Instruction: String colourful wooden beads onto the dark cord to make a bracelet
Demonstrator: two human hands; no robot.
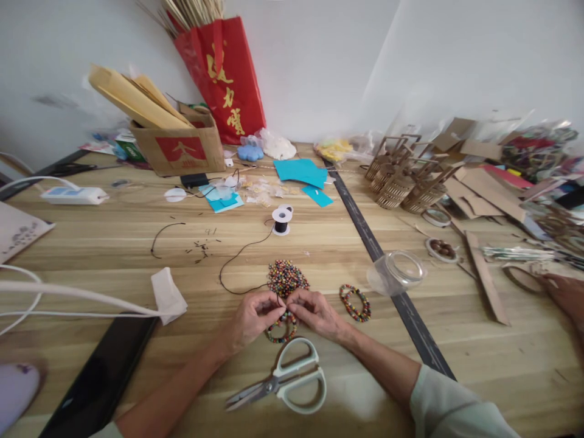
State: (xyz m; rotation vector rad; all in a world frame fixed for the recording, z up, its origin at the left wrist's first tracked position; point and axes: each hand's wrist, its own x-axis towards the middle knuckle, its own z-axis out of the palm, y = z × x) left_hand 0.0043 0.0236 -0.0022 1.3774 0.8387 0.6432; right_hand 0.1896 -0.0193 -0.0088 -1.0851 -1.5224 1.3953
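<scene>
The left hand (258, 316) and right hand (314, 311) are meeting at the fingertips, each closing thumb against forefinger in a pinch. The left pinch is gripping the black cord (237, 253) close to its end; what the right pinch is holding is too small to tell. The cord is running from the spool (281, 220) in a loop to the left hand. The bead pile (287, 277) is lying just beyond the fingertips. A beaded loop (281, 331) is lying below them, partly hidden, with the scissors (285, 382) resting nearer the person, blades parted slightly.
</scene>
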